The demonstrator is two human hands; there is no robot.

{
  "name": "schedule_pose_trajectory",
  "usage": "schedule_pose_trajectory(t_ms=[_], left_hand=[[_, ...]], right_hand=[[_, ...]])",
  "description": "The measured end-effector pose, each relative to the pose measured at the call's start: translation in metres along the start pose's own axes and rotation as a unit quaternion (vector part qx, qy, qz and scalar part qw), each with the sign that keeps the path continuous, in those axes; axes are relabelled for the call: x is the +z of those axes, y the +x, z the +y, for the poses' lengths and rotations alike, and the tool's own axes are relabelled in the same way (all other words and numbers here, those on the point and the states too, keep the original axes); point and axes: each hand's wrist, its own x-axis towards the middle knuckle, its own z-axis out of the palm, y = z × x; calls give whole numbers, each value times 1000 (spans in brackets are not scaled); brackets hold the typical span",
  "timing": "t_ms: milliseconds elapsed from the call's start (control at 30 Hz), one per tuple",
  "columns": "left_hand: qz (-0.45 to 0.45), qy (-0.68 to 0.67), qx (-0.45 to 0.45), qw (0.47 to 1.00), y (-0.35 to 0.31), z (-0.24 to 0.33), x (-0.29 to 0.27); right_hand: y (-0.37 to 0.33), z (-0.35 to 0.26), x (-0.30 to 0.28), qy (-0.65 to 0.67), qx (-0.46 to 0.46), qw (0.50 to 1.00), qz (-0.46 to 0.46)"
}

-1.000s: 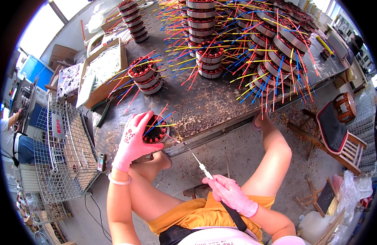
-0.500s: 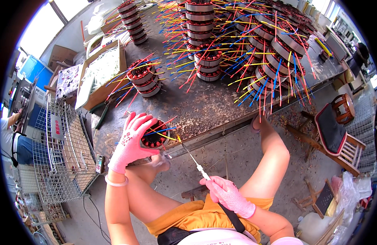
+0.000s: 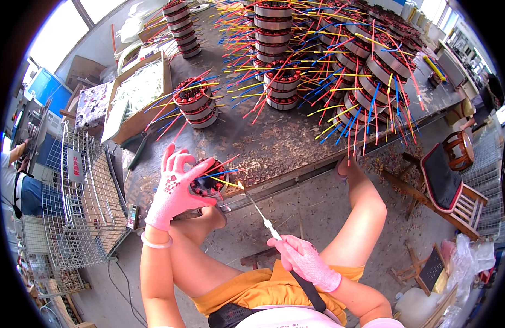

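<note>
A motor stator with dark red windings and red, blue and yellow leads sits at the table's near edge. My left hand, in a pink glove, is curled round its left side, with the upper fingers raised. My right hand, gloved in pink too, grips a torch with a white collar, a thin metal nozzle and a black hose. A small bright flame shows at the nozzle tip, against the end of a yellow lead. The left fingertips behind the stator are hidden.
A short stack of stators stands beyond my left hand, near pliers and a box of pale pieces. Taller stator stacks bristle with leads. A wire cage stands left, a chair right.
A bright flame now shows at the torch tip by the yellow lead. The fingers of my left hand have shifted slightly; it stays on the stator. My right hand barely moves.
</note>
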Motion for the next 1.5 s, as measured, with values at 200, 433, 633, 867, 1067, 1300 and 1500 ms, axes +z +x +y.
schedule_pose_trajectory(t_ms=[200, 433, 633, 867, 1067, 1300, 1500], left_hand=[[16, 1, 19, 1000, 0, -1, 3], [10, -34, 37, 999, 3, -6, 8], [4, -46, 20, 999, 3, -3, 5], [12, -54, 24, 998, 2, -1, 4], [2, -48, 12, 999, 1, -1, 4], [-1, -49, 11, 999, 1, 1, 2], [1, -50, 4, 999, 0, 1, 3]], right_hand=[[0, -1, 1, 6, -7, 1000, -3], [-1, -2, 0, -6, -4, 1000, 6], [0, -5, -1, -13, 2, 1000, -12], [-1, -3, 0, -3, -2, 1000, 5], [0, -3, 1, -13, -2, 1000, 2], [0, 1, -1, -19, -16, 1000, -1], [-4, -10, 2, -43, -11, 999, 6]])
